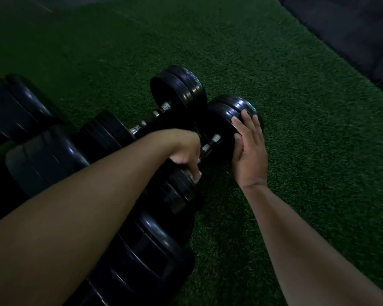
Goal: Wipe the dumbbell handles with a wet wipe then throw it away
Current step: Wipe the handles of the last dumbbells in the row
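Left hand [186, 151] is gripping the dumbbell handle [211, 144], curled round it. Right hand [249, 151], held flat and straight, is pressing against the far-right plate [226, 115].

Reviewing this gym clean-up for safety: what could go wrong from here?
The round dumbbell may roll on the turf; the right hand only presses flat against its end. The left hand, gripping the handle, sits close to the neighbouring dumbbell, so it could get pinched.

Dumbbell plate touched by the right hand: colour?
The round dumbbell plate is glossy black; head view.
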The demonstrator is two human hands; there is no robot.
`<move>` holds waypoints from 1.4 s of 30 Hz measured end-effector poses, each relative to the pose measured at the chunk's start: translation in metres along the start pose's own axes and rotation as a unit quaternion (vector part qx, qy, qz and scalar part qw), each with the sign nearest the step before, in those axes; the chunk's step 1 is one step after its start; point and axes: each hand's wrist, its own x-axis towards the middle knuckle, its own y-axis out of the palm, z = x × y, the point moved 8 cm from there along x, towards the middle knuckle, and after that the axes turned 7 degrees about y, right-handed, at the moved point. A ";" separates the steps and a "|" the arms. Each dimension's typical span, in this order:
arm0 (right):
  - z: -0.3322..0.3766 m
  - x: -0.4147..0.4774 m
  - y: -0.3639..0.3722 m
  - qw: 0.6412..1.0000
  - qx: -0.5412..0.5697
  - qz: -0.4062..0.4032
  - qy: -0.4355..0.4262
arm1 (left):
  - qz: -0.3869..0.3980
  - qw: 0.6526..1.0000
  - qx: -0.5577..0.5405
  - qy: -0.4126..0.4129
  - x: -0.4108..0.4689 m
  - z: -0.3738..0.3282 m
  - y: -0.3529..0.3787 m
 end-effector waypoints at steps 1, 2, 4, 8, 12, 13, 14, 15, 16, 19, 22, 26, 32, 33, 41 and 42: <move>0.000 0.000 0.000 1.000 0.000 0.002 0.001 | 0.006 1.000 0.023 0.004 0.001 -0.008 0.005; 0.001 -0.001 -0.001 1.000 0.001 0.006 0.000 | 0.007 0.999 0.039 -0.002 0.001 -0.011 0.007; 0.002 -0.001 -0.002 1.000 0.001 0.019 -0.005 | -0.004 0.998 0.047 -0.029 -0.003 -0.004 0.001; 0.003 -0.001 -0.004 0.999 -0.007 0.038 -0.001 | 0.005 0.994 0.066 -0.089 -0.016 0.022 -0.012; 0.007 0.000 -0.007 0.999 -0.007 0.045 0.015 | -0.076 0.994 0.027 -0.073 -0.024 0.029 -0.021; 0.008 -0.001 -0.007 0.998 -0.009 0.055 0.014 | -0.113 0.991 -0.006 -0.066 -0.027 0.031 -0.024; 0.010 -0.001 -0.008 0.997 -0.010 0.069 0.015 | -0.147 0.987 -0.038 -0.056 -0.031 0.031 -0.027; 0.011 -0.001 -0.009 0.996 -0.010 0.085 0.020 | -0.175 0.981 -0.067 -0.046 -0.034 0.031 -0.030; 0.012 -0.001 -0.010 0.995 -0.008 0.101 0.027 | -0.196 0.975 -0.094 -0.033 -0.038 0.030 -0.032; 0.024 -0.003 -0.018 0.990 0.025 0.121 0.071 | -0.243 0.956 -0.163 0.000 -0.047 0.022 -0.036; 0.050 -0.018 -0.029 0.991 0.067 0.074 0.092 | -0.299 0.930 -0.214 0.016 -0.055 0.017 -0.040; 0.064 -0.046 -0.015 0.945 0.236 0.091 0.209 | -0.298 0.904 -0.300 0.062 -0.059 0.005 -0.034; 0.049 -0.055 0.002 0.833 0.423 0.104 0.342 | -0.288 0.882 -0.357 0.107 -0.071 0.000 -0.026; 0.046 -0.055 0.004 0.824 0.432 0.106 0.351 | -0.281 0.888 -0.347 0.113 -0.073 0.000 -0.026; -0.011 -0.087 0.025 0.767 0.384 0.018 0.513 | -0.229 0.956 -0.182 -0.012 -0.057 0.029 0.006; -0.014 -0.087 0.030 0.754 0.385 0.013 0.532 | -0.231 0.955 -0.184 -0.021 -0.055 0.030 0.007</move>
